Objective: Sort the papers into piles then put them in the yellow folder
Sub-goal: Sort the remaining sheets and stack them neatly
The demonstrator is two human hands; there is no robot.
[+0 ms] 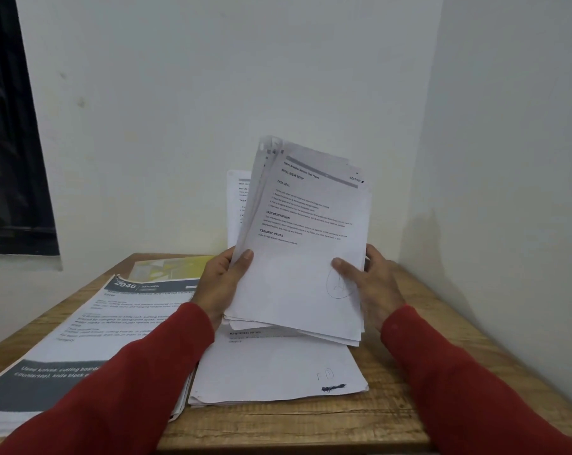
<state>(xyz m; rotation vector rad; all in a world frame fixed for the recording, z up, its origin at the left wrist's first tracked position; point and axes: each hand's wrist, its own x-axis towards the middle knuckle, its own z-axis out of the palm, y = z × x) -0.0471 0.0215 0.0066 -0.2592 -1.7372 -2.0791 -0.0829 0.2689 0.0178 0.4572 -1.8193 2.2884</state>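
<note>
Both hands hold a stack of white printed papers upright above the table, its sheets fanned at the top. My left hand grips its left edge, thumb on the front sheet. My right hand grips the right edge, thumb on the front near a pen circle. Under the stack lies a white pile on the table. A second pile with grey-banded sheets lies at the left. The yellow folder lies flat behind that pile, partly covered by it.
The wooden table stands in a corner, with white walls behind and to the right. One sheet leans against the back wall behind the held stack. A dark window is at the far left.
</note>
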